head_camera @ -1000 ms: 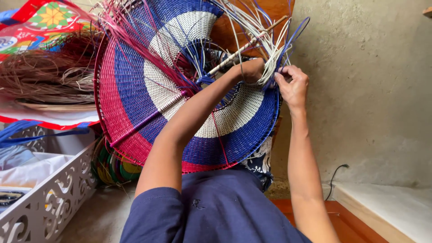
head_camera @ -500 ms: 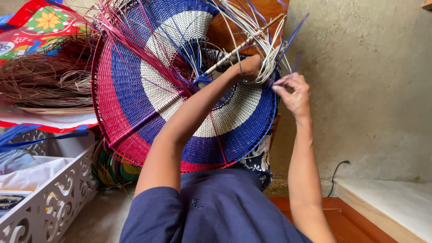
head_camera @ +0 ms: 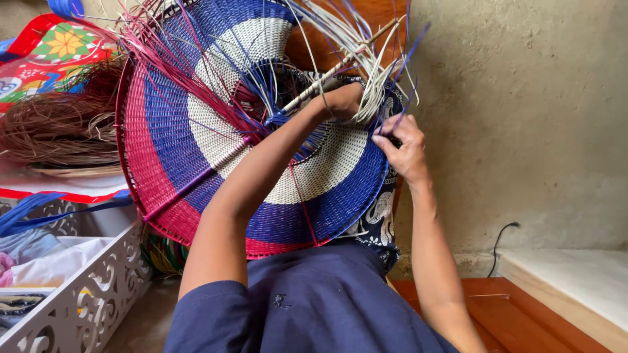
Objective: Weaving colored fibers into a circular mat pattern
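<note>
The left hand [head_camera: 343, 101] was closed around a bunch of loose pale strips [head_camera: 373, 78] at the top of a big round woven mat [head_camera: 196, 144]. Its grip was tight on the strips, with the fingers curled over them. The left arm reached up across the middle of the mat, with the elbow low near the person's dark blue shirt [head_camera: 314, 307].

The right hand [head_camera: 404, 145] was just beside the left one, a little lower, at the right edge of the mat. Its fingertips were pinched together on a thin blue strip [head_camera: 412, 52] that stuck up past the mat's edge. The right arm came straight up along the right side of the mat.

The mat stood on its edge in front of the person. It had rings of red, blue and white. A thin stick [head_camera: 327, 75] lay slanted across its top part. Loose red strips [head_camera: 170, 59] stuck out at the upper left.

A white cut-out basket [head_camera: 85, 301] sat at the lower left. A plain wall [head_camera: 523, 117] stood behind.
</note>
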